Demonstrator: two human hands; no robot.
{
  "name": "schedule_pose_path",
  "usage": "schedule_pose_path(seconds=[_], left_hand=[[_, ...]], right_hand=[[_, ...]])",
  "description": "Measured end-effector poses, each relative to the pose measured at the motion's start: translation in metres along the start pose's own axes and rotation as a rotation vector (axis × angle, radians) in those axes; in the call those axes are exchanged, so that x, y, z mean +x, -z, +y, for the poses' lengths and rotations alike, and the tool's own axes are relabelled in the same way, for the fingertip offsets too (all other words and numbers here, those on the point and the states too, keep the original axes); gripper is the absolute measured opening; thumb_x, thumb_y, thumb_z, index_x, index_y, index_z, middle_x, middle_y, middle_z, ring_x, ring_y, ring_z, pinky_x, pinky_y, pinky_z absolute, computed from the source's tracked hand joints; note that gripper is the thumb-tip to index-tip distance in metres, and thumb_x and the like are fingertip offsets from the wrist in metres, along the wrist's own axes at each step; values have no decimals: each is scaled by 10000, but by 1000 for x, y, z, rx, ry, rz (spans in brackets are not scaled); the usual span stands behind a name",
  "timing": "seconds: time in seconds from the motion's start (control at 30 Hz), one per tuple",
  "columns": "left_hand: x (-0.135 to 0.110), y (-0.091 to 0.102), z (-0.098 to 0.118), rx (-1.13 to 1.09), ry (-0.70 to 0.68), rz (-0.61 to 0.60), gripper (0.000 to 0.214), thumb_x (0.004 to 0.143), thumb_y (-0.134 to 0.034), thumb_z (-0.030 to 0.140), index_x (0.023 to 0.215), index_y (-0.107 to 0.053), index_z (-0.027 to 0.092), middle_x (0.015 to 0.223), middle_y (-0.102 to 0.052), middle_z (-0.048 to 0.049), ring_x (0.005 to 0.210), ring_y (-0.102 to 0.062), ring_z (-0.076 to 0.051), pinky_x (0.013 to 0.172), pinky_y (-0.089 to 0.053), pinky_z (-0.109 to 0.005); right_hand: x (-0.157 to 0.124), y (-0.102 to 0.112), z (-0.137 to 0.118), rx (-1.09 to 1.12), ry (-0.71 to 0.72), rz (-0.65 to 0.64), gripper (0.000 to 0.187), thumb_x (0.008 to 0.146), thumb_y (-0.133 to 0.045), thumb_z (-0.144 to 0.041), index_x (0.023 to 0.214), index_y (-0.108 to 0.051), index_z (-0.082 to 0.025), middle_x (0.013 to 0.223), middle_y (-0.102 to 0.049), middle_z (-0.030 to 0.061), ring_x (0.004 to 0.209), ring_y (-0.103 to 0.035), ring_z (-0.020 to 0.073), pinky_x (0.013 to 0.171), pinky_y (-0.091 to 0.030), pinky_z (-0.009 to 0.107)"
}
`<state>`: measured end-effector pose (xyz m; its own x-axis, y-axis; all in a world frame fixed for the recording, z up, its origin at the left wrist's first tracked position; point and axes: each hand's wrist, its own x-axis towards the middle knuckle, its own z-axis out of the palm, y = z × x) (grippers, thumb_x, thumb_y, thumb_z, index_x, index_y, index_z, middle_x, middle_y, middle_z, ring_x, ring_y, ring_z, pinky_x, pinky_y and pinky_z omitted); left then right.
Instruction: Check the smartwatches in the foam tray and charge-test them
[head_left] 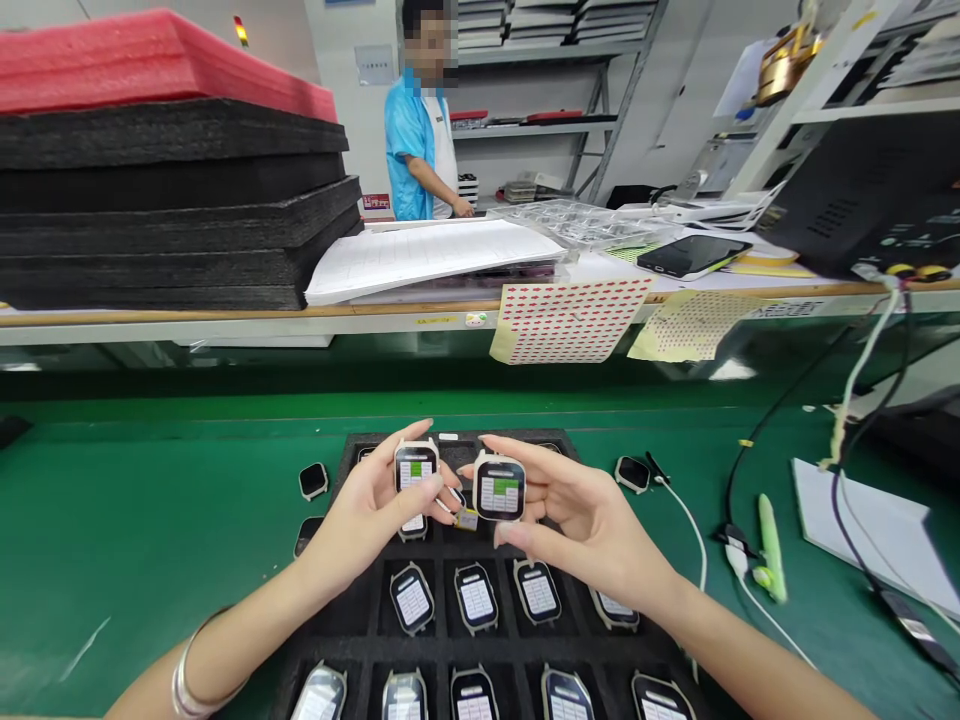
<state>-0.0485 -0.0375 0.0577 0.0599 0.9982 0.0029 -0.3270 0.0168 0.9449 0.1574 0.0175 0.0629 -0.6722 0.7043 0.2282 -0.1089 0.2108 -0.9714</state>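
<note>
Silver watches point(499, 487) in hands point(589, 515) | rounded | black-bordered screens point(415, 470) | green-white grids point(504, 489)

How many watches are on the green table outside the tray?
3. One watch and a second watch, partly covered by the left arm, lie left of the tray; a third watch lies right. More may be hidden.

Electronics workshop: watches point(500, 487) in tray point(510, 646)

Watches point(412, 599) lie in a tray point(442, 648); behind it, a phone point(694, 257) rests on a shelf point(360, 326).
</note>
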Motion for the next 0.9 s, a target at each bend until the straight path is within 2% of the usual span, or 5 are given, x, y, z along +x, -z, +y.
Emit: schedule_pose_path(seconds=[0.17, 0.37, 0.63, 0.77, 0.9], left_hand=[[4, 2, -3, 34, -23, 4, 478, 899, -552, 239, 1333, -391, 122, 811, -632, -50, 664, -605, -142, 615, -527, -289], [1, 4, -3, -34, -16, -50, 690, 796, -638, 83, 1390, -302, 185, 1004, -640, -65, 868, -639, -171, 843, -500, -336], [1, -1, -3, 8, 19, -31, 636, 835, -625, 135, 1380, -297, 153, 948, -650, -86, 802, -637, -168, 780, -514, -342], [0, 3, -7, -3, 25, -68, 781, 760, -691, 80, 1394, -260, 225, 1034, -626, -81, 887, -632, -183, 824, -509, -349], [-3, 15, -14, 17, 32, -84, 703, 808, -651, 138, 1374, -256, 272, 1034, -600, -61, 876, -649, -190, 837, -502, -369]], right_hand=[[-8, 4, -2, 30, -9, 9, 519, 841, -665, -143, 1312, -511, -296, 1193, -627, 60, 912, -650, 174, 684, -552, 233], [-17, 12, 1, 46, -24, -18, 516, 877, -625, -153, 1347, -474, -303, 1115, -645, 70, 784, -669, 157, 574, -536, 198], [-26, 21, 5, 15, -65, 9, 520, 881, -627, -214, 1363, -446, -291, 1125, -614, 100, 755, -657, 179, 530, -532, 222], [-32, 28, 10, -103, -125, 39, 614, 852, -655, -255, 1403, -382, -255, 1110, -605, 112, 724, -620, 169, 546, -543, 255], [-38, 46, 24, -426, -261, 56, 591, 850, -632, -323, 1386, -403, -221, 827, -589, 27, 563, -535, 124, 572, -529, 287]])
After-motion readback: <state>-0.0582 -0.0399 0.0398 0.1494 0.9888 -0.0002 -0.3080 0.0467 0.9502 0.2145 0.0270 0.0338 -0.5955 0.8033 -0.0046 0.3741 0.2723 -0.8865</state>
